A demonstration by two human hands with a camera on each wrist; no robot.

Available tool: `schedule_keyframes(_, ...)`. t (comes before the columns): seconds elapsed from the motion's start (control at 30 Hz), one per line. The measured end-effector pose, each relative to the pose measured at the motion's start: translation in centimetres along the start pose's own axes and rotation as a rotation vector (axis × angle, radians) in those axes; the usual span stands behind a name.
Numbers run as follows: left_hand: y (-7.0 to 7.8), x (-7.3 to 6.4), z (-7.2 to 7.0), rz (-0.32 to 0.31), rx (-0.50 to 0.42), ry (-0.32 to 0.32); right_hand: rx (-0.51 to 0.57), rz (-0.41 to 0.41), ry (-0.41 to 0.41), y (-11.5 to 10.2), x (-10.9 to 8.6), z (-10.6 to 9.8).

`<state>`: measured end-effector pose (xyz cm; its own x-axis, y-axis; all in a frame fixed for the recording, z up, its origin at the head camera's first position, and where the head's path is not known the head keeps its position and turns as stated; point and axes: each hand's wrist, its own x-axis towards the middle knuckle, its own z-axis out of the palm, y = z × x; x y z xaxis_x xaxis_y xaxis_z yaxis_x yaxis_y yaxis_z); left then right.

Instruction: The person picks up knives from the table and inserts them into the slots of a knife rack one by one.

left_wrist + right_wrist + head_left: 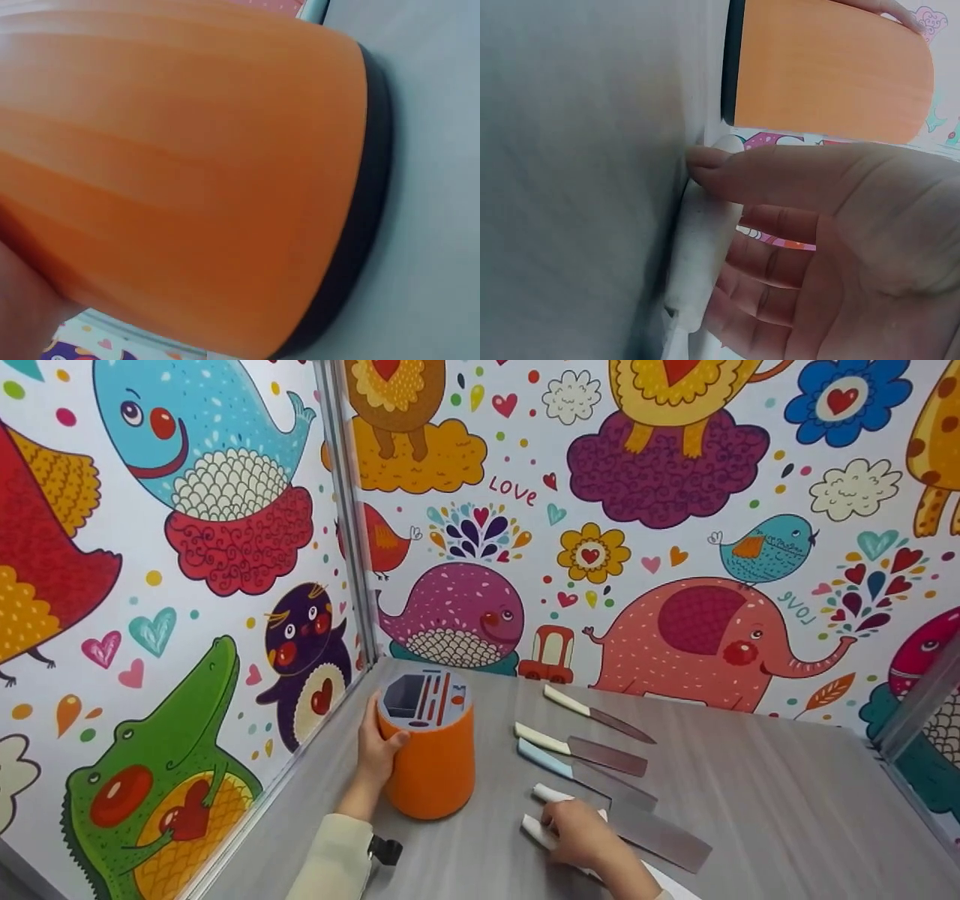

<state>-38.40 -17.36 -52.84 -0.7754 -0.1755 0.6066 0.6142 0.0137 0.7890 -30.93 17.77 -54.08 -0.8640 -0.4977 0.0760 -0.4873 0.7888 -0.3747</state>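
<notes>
An orange, round knife block [431, 769] stands upright on the table, its grey top cut with slots and a larger opening. My left hand [379, 750] grips its left side, thumb across the front near the rim. In the left wrist view the block's orange wall [195, 165] fills most of the picture. My right hand [581, 832] is at the nearest knife, whose white handle [535, 829] points left. Thumb and curled fingers hold that handle [701, 255] close to the tabletop. Just beyond lies a cleaver [667, 840] with a white handle, partly covered by this hand.
Farther back lie a blue-handled knife [544, 757], a cream-handled broad knife [607, 754] and a cream-handled pointed knife [566, 700], blades to the right. Printed wall panels [540, 517] border the grey table [772, 780] at the left and back.
</notes>
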Motion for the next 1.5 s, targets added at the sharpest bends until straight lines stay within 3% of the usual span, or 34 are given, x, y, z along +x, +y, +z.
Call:
schedule_keyframes(0.23,0.0,-0.5,1.0,-0.017,-0.017,-0.044,-0.034,-0.014,0.011,-0.2,-0.3,0.0)
schedule_keyframes(0.53,-0.2,-0.4,1.3,0.011,-0.022,-0.036,-0.024,-0.021,0.038,-0.5,-0.2,-0.3)
schedule_keyframes(0.8,-0.1,-0.3,1.3,0.011,-0.022,-0.042,0.124,-0.049,0.088,-1.9,-0.4,-3.2)
schedule_keyframes(0.97,1.0,-0.2,1.6,0.055,0.055,0.034,0.216,-0.043,0.129,-2.9,-0.9,-5.6)
schedule_keyframes(1.17,4.4,0.0,2.9,0.099,0.086,0.239,0.331,0.022,0.190,-4.0,-2.1,-8.3)
schedule_keyframes(1.23,5.6,0.0,3.5,0.149,0.065,0.290,0.361,0.038,0.235,-4.4,-2.5,-8.9)
schedule_keyframes(1.33,7.4,-0.3,4.3,0.285,0.076,0.329,0.416,0.065,0.308,-5.0,-3.2,-9.8)
schedule_keyframes(1.5,11.2,-1.7,6.2,0.519,0.182,0.327,0.529,0.078,0.437,-6.1,-4.0,-10.2)
